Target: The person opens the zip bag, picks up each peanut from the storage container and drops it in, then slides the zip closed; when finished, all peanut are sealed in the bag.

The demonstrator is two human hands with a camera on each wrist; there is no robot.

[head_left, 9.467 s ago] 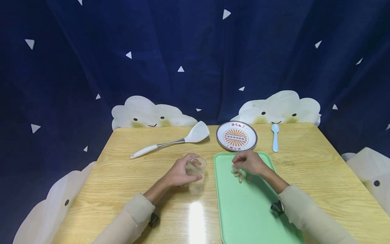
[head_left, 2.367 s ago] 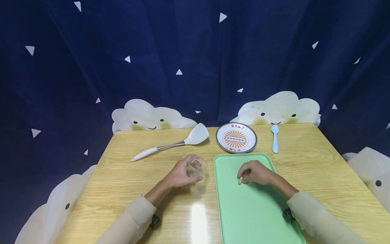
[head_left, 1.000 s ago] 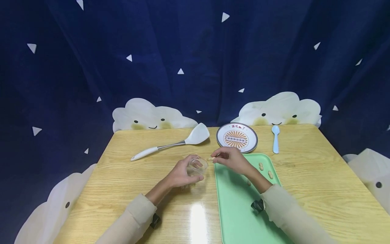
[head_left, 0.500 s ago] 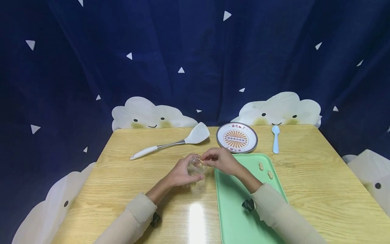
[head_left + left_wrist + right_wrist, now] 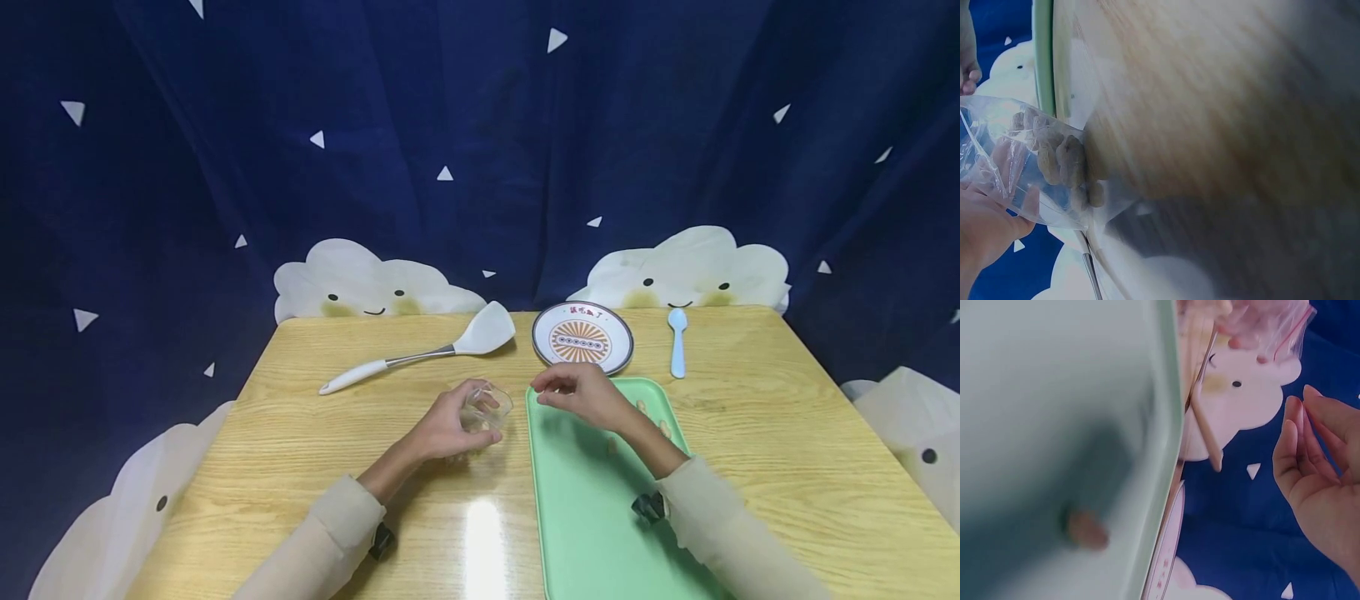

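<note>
A clear plastic zip bag [image 5: 489,408] is gripped by my left hand [image 5: 446,425], its mouth spread wide left of the tray. Peanuts [image 5: 1063,159] in their shells lie in the bottom of the bag, plain in the left wrist view. My right hand [image 5: 581,397] hovers over the far left corner of the green tray [image 5: 592,517]. Its fingers are loosely bent, and nothing shows between thumb and fingertips in the right wrist view. On the tray lie a peanut [image 5: 642,407], another peanut [image 5: 665,429] and a third peanut [image 5: 612,445], partly behind my right forearm.
Behind the tray is a white patterned plate [image 5: 581,333]. A light blue spoon [image 5: 678,343] lies to the plate's right. Left of the plate is a white spatula [image 5: 480,332] with a steel shaft. A dark blue curtain [image 5: 480,125] hangs behind the wooden table [image 5: 300,433].
My right hand carried a peanut from the tray to the bag's mouth, let it go there, and has moved back right over the tray. Fewer peanuts lie on the tray. The left hand stayed put.
</note>
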